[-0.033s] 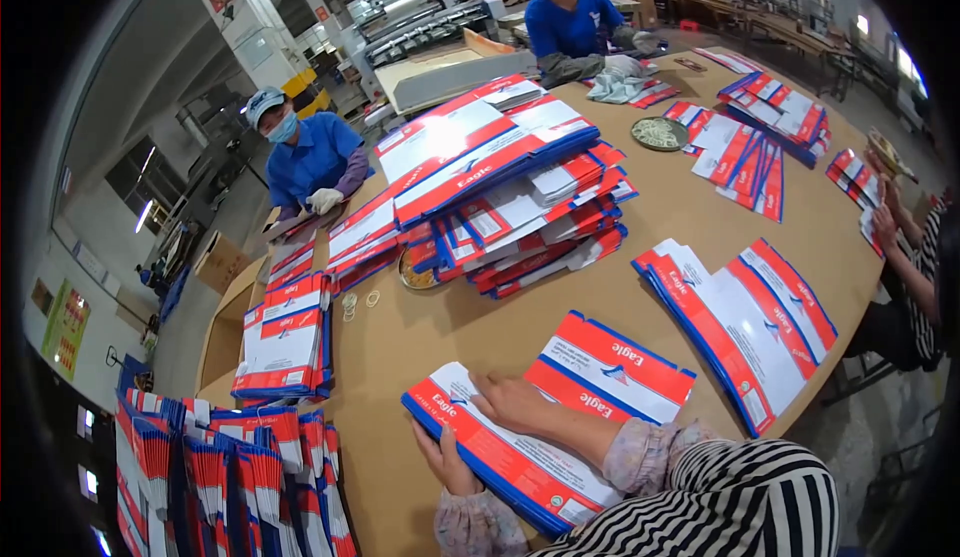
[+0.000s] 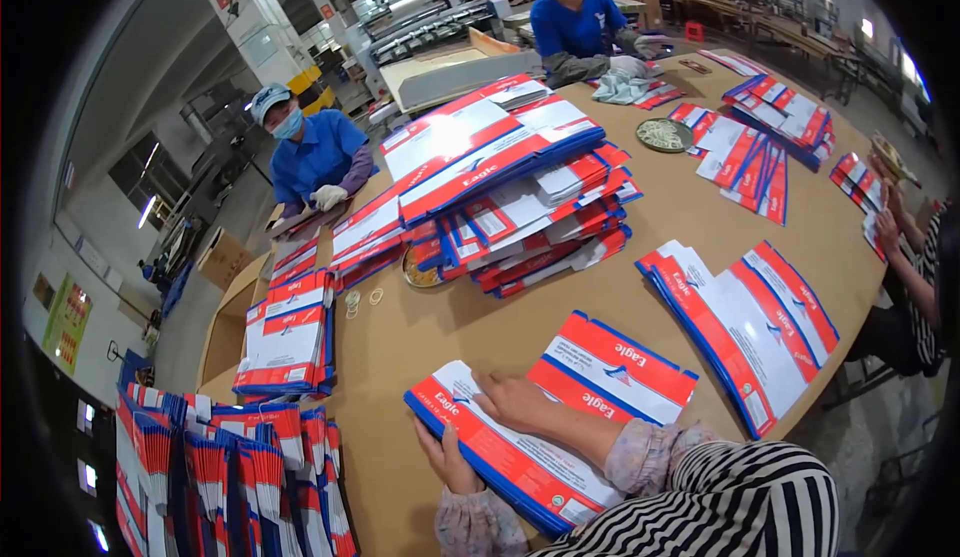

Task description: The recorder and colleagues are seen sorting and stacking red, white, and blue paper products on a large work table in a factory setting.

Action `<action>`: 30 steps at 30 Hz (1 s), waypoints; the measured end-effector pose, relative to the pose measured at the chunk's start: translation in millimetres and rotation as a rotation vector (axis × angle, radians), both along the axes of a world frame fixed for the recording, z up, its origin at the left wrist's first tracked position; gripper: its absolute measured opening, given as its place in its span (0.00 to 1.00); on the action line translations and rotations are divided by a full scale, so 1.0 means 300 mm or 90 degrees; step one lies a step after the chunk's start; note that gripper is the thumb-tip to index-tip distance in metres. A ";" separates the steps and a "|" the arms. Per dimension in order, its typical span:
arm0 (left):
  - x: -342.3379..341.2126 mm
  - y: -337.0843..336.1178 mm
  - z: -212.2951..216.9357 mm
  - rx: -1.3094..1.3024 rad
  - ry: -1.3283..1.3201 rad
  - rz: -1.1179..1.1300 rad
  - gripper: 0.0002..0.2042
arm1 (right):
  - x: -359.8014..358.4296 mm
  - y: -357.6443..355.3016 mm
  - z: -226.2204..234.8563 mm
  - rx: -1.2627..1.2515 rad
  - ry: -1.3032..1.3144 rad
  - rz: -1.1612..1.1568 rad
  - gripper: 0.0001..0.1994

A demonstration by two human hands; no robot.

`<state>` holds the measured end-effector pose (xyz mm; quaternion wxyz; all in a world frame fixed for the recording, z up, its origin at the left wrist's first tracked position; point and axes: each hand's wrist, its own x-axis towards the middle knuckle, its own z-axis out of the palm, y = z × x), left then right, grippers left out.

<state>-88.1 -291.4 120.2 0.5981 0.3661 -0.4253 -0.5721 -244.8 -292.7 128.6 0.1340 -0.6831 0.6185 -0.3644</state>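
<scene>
In front of me lies a flattened red, white and blue carton (image 2: pixel 540 467), angled on the table, possibly several stacked together. My left hand (image 2: pixel 448 460) is closed on its near left edge, the thumb upright along the side and the other fingers partly hidden. My right hand (image 2: pixel 510 402) rests across the top with its fingers stretched out over the white and red panels. Under my right forearm, the carton's unfolded part or another flat carton (image 2: pixel 612 367) spreads toward the right. Another open flat carton (image 2: pixel 745 332) lies farther right, apart from my hands.
A tall pile of flat cartons (image 2: pixel 500 192) stands mid-table. Bundles (image 2: pixel 285 342) lie left, with more packed upright (image 2: pixel 235 477) at lower left. Rubber bands (image 2: pixel 352 302) lie near a dish (image 2: pixel 420 269); another dish (image 2: pixel 664 135) sits farther back. Co-workers (image 2: pixel 318 152) surround the table.
The whole view has shifted slightly. The co-worker at the far side has the head raised a little more. My hands and the carton stay as they were.
</scene>
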 end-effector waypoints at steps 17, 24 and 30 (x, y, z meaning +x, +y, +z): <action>-0.043 0.042 0.093 0.025 -0.025 0.036 0.32 | -0.025 0.004 0.021 0.066 0.000 0.014 0.24; 0.005 0.018 0.004 0.015 -0.063 0.084 0.32 | 0.021 0.002 0.056 0.144 0.009 0.021 0.24; -0.003 0.013 0.033 0.016 -0.036 0.046 0.30 | 0.000 -0.007 0.020 0.056 0.020 0.014 0.24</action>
